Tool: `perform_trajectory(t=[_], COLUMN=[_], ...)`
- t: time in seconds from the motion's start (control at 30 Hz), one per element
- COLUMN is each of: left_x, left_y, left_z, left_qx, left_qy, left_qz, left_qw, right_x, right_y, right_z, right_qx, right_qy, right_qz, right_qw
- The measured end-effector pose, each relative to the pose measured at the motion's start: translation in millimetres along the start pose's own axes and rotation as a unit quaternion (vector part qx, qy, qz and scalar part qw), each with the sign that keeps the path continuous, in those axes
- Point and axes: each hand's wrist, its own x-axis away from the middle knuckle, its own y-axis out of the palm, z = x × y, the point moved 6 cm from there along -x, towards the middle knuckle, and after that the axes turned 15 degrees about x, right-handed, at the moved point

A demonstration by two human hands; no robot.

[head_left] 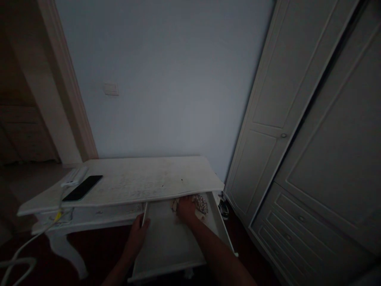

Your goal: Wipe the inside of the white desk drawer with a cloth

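Note:
A white drawer [171, 254] stands pulled out from under the right half of a white table [133, 178]. My left hand [137, 234] grips the drawer's left wall near its back, thumb over the rim. My right hand [186, 208] reaches into the back of the drawer and rests on a patterned cloth item [201, 203], fingers curled on it. Whether it really grips the cloth is hard to see in the dim light.
A black phone [82, 188] and a white remote-like device [74, 176] lie on the table's left end. White cables [18, 254] hang down to the dark floor at left. A tall white wardrobe [312, 159] stands close on the right; small objects lie at its foot.

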Motion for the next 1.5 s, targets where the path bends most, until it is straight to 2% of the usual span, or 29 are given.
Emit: perform_trajectory(t=[0.13,0.27,0.4,0.5,0.6,0.73,0.9,1.0,1.1,1.2,1.33,1.4,1.5], left_x=[-1,-2,-3,-4,-4,-4,-5,-4,-3,-2,-2,-2,-3], left_y=[0.6,1.0,2.2,1.8,2.1,1.9,2.2,2.3,2.7,2.9,0.5,-0.6,-1.0], left_z=[-2,-1,-1,-3,-5,-7,-13,-13,-8,-4,-7,-10,-10], left_qx=[0.007,0.007,0.02,0.024,0.024,0.02,0.007,-0.001,0.003,0.005,0.005,0.001,0.0], left_qy=[0.0,0.008,0.023,0.026,0.026,0.028,0.018,0.013,0.017,0.019,0.017,0.013,0.02], left_qz=[0.005,0.007,-0.007,-0.008,-0.009,0.005,-0.011,-0.017,-0.006,0.001,-0.003,-0.01,-0.013], left_qw=[1.0,1.0,1.0,0.999,0.999,0.999,1.0,1.0,1.0,1.0,1.0,1.0,1.0], right_x=[2,11,33,59,84,107,110,105,101,97,80,69,49], right_y=[0,-4,-5,0,11,25,19,12,9,8,9,6,1], right_z=[-31,-74,-116,-132,-127,-97,-51,-25,2,32,69,77,73], right_qx=[0.012,0.01,0.004,0.011,0.026,0.047,0.013,0.011,0.037,0.034,0.034,0.05,0.055], right_qy=[-0.036,-0.118,-0.208,-0.295,-0.376,-0.447,-0.478,-0.463,-0.405,-0.319,-0.154,-0.088,-0.029], right_qz=[0.002,0.015,0.02,0.041,0.051,0.0,-0.063,-0.091,-0.089,-0.06,-0.011,0.006,0.022], right_qw=[0.999,0.993,0.978,0.955,0.925,0.893,0.876,0.882,0.909,0.945,0.987,0.995,0.998])
